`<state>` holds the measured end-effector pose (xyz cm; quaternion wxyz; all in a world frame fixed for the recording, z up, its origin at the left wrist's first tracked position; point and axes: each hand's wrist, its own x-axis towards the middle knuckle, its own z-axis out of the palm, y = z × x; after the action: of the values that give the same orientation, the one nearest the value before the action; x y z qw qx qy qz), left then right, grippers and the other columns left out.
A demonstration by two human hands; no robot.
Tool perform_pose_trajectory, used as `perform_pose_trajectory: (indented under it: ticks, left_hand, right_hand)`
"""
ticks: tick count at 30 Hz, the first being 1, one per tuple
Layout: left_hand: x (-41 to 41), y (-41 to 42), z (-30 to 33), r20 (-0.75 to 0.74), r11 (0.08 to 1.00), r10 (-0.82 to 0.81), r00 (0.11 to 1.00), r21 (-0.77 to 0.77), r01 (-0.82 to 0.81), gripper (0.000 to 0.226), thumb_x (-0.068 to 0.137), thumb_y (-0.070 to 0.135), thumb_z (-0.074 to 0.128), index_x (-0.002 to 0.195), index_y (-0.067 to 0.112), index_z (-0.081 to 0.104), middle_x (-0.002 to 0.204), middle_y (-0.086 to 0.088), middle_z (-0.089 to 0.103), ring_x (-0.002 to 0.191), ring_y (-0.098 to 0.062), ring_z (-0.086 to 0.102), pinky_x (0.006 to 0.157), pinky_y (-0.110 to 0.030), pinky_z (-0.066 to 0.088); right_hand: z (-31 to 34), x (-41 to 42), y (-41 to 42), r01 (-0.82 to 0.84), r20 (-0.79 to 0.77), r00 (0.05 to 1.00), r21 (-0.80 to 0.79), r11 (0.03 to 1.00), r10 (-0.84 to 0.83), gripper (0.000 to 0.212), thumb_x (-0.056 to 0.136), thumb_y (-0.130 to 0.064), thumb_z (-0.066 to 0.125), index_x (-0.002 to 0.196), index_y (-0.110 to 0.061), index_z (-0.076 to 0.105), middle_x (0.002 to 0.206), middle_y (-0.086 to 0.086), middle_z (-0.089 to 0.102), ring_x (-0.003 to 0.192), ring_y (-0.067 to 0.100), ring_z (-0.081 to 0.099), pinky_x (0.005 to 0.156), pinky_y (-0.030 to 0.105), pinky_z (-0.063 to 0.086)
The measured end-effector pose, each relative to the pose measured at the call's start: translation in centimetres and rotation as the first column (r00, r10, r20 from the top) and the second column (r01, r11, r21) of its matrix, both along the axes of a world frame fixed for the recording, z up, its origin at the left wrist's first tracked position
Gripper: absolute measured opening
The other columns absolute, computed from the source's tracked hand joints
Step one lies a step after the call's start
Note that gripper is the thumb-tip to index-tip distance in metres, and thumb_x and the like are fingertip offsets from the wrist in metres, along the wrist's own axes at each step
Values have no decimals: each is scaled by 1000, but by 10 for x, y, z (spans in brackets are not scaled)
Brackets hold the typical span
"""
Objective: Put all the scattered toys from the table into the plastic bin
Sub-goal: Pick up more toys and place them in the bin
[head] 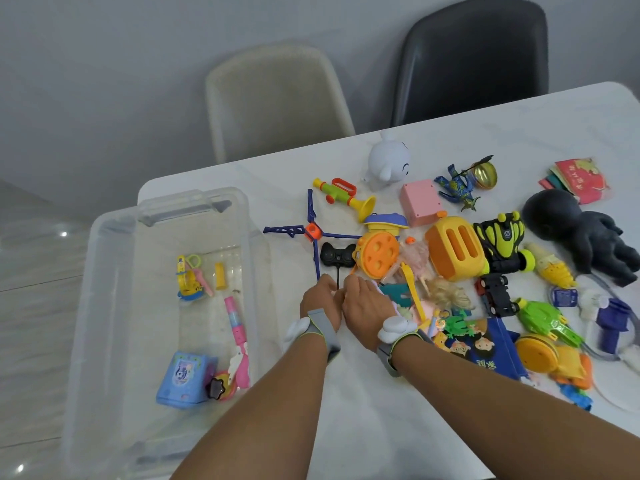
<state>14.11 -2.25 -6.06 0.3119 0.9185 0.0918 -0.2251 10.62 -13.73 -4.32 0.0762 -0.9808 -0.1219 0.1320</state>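
Both forearms are extended forward over the table (381,427), wrists banded. The left hand (320,296) and right hand (363,303) are set side by side, palms down, at the near edge of the toys (450,258). Fingertips are hidden; whether anything is gripped cannot be told. The bin (104,306) is stood left of the hands, a few toys already inside. Beyond, a gamepad (337,254) and toaster (453,247) are seen.
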Motion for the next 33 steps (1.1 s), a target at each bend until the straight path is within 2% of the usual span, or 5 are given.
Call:
perform_pose_trajectory:
  ticks: [3,7,15,22,33]
  left_hand:
    - [4,-11,-2,-3,993,-105,994,62,105,24,95,33,53,117,24,59,101,-8,67,94,-31,64,79,-34,50]
    - [5,-24,-9,-59,895,-410,910,167,414,35,97,28,53,131,22,51,112,-14,61,100,-34,63,78,-36,48]
    - [-1,-24,-16,-179,745,-554,813,330,580,28,100,29,51,120,10,54,116,-16,61,104,-35,63,78,-37,49]
    - [-15,-8,-3,-163,698,-569,806,421,579,20,99,18,46,114,9,56,112,-15,60,95,-34,64,67,-33,40]
    - [-20,3,51,-48,823,-446,894,370,431,22,97,23,49,111,9,59,107,-14,62,96,-35,63,68,-31,39]
  right_hand:
    - [4,3,-5,274,66,958,100,957,-281,16,92,-17,54,102,-5,59,87,13,61,79,34,61,54,37,46]
    - [4,10,-23,292,-74,954,2,956,-291,28,95,-23,44,121,-13,45,104,9,60,97,32,57,63,38,40]
    - [-5,0,-60,543,-118,840,214,812,-530,35,91,-30,57,115,-12,39,100,12,58,89,36,58,62,39,44]
    - [-14,-7,-57,520,-148,850,71,851,-506,27,97,-40,46,108,-17,55,93,9,69,77,33,66,55,31,40]
    - [36,4,-51,490,-24,872,73,869,-490,44,101,-56,30,85,-22,53,84,11,69,67,31,59,57,32,38]
